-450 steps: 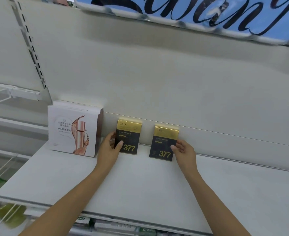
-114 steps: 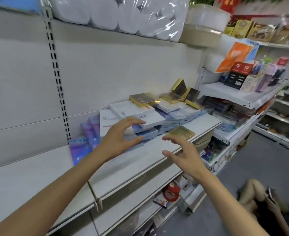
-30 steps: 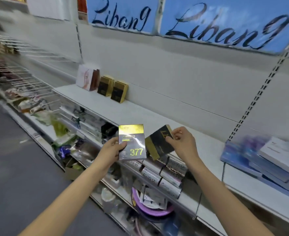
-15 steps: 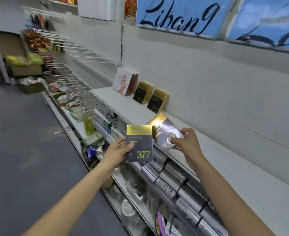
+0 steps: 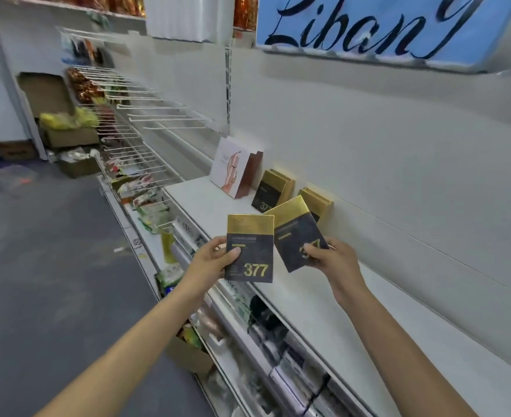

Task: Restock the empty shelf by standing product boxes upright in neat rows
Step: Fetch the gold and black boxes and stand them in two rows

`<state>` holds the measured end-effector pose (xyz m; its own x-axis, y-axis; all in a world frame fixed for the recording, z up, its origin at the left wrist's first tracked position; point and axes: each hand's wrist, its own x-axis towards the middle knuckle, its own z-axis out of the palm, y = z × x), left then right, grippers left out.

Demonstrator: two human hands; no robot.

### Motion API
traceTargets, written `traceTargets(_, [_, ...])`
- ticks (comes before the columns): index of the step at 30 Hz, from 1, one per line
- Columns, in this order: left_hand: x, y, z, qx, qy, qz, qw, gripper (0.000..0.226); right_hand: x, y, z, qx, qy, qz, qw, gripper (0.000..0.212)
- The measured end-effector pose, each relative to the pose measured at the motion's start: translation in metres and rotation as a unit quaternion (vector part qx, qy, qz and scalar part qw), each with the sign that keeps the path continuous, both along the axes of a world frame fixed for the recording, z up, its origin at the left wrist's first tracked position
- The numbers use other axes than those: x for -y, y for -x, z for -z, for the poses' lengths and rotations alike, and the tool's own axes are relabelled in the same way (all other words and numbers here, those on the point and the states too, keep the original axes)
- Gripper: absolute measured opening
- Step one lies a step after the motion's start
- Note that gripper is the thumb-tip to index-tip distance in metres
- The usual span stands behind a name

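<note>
Boxes: left hand is gripping one upright, right hand is pinching another tilted, nearer the shelf's back edge beside the standing row.

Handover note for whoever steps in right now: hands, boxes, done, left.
Left hand grips one black-and-gold 377 box, upright. Right hand grips a second 377 box, tilted. Both are in the air over the white shelf.
Done: white box stack and two gold box stacks stand against the back wall.
Left: stand both held boxes in the row, then continue.
</note>
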<state>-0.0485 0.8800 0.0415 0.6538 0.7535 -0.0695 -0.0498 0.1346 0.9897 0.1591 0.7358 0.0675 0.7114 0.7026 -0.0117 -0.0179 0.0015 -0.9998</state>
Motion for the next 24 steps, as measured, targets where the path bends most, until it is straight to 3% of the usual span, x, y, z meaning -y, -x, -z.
traceTargets(7, [-0.064,-0.046,0.001,0.009,0.008,0.011,1.000,0.029,-0.040,-0.030,0.009,-0.029,0.039,-0.004,0.999,0.048])
traceTargets(11, [-0.110,-0.074,0.001,0.008,-0.003,0.046,0.999,0.030,-0.064,-0.035,0.013,-0.007,0.041,0.031,0.999,0.034])
traceTargets(14, [-0.152,-0.097,0.005,-0.007,-0.020,0.085,0.996,0.027,-0.081,-0.036,0.021,-0.042,0.012,0.101,0.994,0.021])
traceTargets(24, [-0.251,-0.159,0.032,-0.030,-0.082,0.238,0.967,0.035,-0.115,-0.009,0.026,-0.037,-0.013,0.312,0.949,0.027])
